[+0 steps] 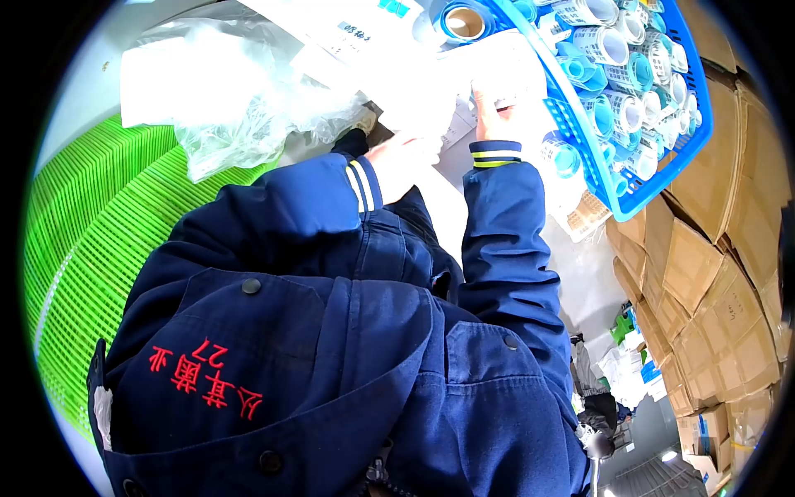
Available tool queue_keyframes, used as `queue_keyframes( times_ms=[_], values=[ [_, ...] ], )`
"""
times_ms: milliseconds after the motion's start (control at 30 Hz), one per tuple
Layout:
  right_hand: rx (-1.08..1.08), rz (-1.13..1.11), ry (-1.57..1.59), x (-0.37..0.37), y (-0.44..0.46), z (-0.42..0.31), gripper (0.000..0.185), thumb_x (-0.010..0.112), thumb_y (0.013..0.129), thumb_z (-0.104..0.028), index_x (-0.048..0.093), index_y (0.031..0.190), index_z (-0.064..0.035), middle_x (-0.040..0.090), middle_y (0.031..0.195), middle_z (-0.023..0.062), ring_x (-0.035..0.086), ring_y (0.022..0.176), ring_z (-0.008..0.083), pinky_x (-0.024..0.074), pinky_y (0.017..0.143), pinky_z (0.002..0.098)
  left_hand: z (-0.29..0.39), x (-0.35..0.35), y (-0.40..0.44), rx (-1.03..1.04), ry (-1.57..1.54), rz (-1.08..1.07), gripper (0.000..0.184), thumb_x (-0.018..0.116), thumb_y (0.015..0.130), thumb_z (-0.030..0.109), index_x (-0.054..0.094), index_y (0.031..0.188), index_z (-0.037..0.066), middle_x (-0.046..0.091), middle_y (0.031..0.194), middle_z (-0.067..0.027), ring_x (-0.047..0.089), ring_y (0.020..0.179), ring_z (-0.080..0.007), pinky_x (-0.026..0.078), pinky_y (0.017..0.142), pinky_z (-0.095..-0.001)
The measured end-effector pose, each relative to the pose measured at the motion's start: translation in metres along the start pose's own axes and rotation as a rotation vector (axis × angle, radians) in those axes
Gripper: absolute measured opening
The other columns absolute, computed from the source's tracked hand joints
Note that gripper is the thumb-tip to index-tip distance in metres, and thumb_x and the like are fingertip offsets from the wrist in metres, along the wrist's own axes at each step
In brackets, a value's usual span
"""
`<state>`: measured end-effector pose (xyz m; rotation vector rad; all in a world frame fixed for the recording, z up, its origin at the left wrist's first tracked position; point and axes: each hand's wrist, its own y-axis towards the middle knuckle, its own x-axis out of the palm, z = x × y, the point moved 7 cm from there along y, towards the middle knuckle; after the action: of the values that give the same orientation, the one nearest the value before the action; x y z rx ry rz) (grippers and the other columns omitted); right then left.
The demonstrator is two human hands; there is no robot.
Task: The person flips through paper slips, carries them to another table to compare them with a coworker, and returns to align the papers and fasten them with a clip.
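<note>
My left hand (403,159) is at the upper middle, against bright white material; glare hides its fingers and whatever they may hold. To its right, my right hand (493,123) has its thumb raised along white paper (517,70), with the paper's edge in its grasp. The other fingers are mostly lost in the glare. Between the hands lies a pale sheet with faint print (458,128). White paper with dark handwriting (352,33) sits above the left hand.
A blue basket (702,103) of rolled labels is at the upper right, beside a brown-cored roll (464,22). Clear plastic (240,124) overlaps green slatted baskets (99,240) at left. Flattened cardboard (712,306) lines the right side.
</note>
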<state>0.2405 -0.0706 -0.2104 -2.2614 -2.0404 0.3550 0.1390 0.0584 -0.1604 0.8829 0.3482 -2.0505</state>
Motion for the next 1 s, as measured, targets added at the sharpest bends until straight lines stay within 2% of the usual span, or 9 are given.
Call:
queue_keyframes(
  times_ms=[167, 400, 500, 567, 733, 800, 900, 933, 1000],
  values=[
    [-0.05, 0.019, -0.118, -0.006, 0.005, 0.013, 0.035, 0.067, 0.073, -0.01, 0.054, 0.102, 0.0053, 0.059, 0.099, 0.0163, 0.057, 0.09, 0.0239, 0.0432, 0.08, 0.0301, -0.005, 0.012, -0.001, -0.042, -0.067, -0.018, 0.033, 0.05, 0.068, -0.002, 0.053, 0.101, -0.003, 0.049, 0.112, -0.016, 0.04, 0.111, -0.0303, 0.032, 0.097, -0.0357],
    [0.053, -0.034, -0.008, -0.003, 0.003, 0.009, 0.044, 0.07, 0.071, -0.017, 0.052, 0.104, 0.0062, 0.058, 0.1, 0.0179, 0.057, 0.09, 0.0253, 0.043, 0.081, 0.0315, 0.002, 0.01, 0.003, 0.032, 0.054, -0.092, 0.035, 0.051, 0.067, 0.0, 0.052, 0.101, -0.005, 0.048, 0.113, -0.0161, 0.039, 0.113, -0.0281, 0.03, 0.099, -0.0342],
    [-0.106, 0.04, -0.202, -0.012, 0.01, 0.026, 0.029, 0.069, 0.073, -0.011, 0.057, 0.096, 0.0002, 0.06, 0.088, 0.0091, 0.057, 0.078, 0.0169, 0.045, 0.071, 0.0274, 0.004, 0.01, 0.005, 0.021, 0.054, -0.107, 0.036, 0.05, 0.067, 0.0, 0.052, 0.102, -0.005, 0.048, 0.112, -0.0165, 0.039, 0.113, -0.0283, 0.029, 0.099, -0.0345],
    [-0.058, 0.055, -0.18, -0.013, 0.011, 0.03, 0.043, 0.072, 0.067, -0.016, 0.054, 0.1, 0.0042, 0.059, 0.096, 0.0179, 0.058, 0.086, 0.0276, 0.0443, 0.079, 0.0334, 0.004, 0.012, 0.004, 0.028, 0.06, -0.107, 0.037, 0.05, 0.066, 0.0, 0.051, 0.103, -0.005, 0.048, 0.112, -0.0165, 0.039, 0.114, -0.0283, 0.028, 0.1, -0.0345],
    [-0.021, 0.045, -0.207, -0.013, 0.006, 0.024, 0.042, 0.073, 0.065, -0.017, 0.056, 0.097, 0.0036, 0.06, 0.093, 0.0189, 0.059, 0.084, 0.0287, 0.0448, 0.078, 0.0343, 0.001, 0.019, 0.004, 0.061, 0.111, -0.139, 0.038, 0.051, 0.066, 0.001, 0.051, 0.104, -0.002, 0.048, 0.112, -0.0166, 0.04, 0.112, -0.0301, 0.03, 0.098, -0.0353],
    [-0.022, 0.052, -0.151, -0.016, 0.01, 0.03, 0.041, 0.072, 0.065, -0.017, 0.056, 0.096, 0.0036, 0.06, 0.092, 0.0189, 0.059, 0.083, 0.0288, 0.045, 0.077, 0.0344, -0.011, 0.006, 0.006, 0.034, -0.063, 0.113, 0.034, 0.052, 0.069, 0.004, 0.054, 0.102, 0.001, 0.053, 0.103, -0.0168, 0.049, 0.101, -0.0303, 0.039, 0.089, -0.0354],
    [-0.005, 0.066, -0.334, -0.02, 0.008, 0.027, 0.042, 0.073, 0.065, -0.018, 0.056, 0.097, 0.0037, 0.06, 0.092, 0.0182, 0.059, 0.085, 0.0277, 0.0447, 0.078, 0.0338, -0.038, -0.019, 0.031, -0.101, -0.265, 0.059, 0.027, 0.052, 0.074, 0.009, 0.055, 0.1, 0.001, 0.058, 0.089, -0.0154, 0.057, 0.086, -0.0253, 0.045, 0.077, -0.0328],
    [-0.025, 0.059, -0.315, -0.019, 0.007, 0.023, 0.044, 0.073, 0.064, -0.019, 0.056, 0.097, 0.004, 0.06, 0.092, 0.018, 0.058, 0.087, 0.0272, 0.0446, 0.078, 0.0333, -0.043, -0.032, 0.04, -0.241, -0.418, -0.066, 0.025, 0.052, 0.078, 0.013, 0.056, 0.099, -0.001, 0.059, 0.079, -0.0132, 0.059, 0.077, -0.0183, 0.047, 0.07, -0.0284],
    [-0.036, 0.054, -0.29, -0.015, 0.001, 0.0, 0.046, 0.074, 0.064, -0.02, 0.055, 0.098, 0.0043, 0.06, 0.093, 0.0177, 0.058, 0.088, 0.0267, 0.0445, 0.078, 0.0328, -0.083, -0.018, 0.049, -0.272, -0.415, -0.152, 0.026, 0.053, 0.079, 0.014, 0.054, 0.101, 0.0, 0.059, 0.08, -0.0102, 0.058, 0.075, -0.0157, 0.047, 0.068, -0.0266]
  ],
)
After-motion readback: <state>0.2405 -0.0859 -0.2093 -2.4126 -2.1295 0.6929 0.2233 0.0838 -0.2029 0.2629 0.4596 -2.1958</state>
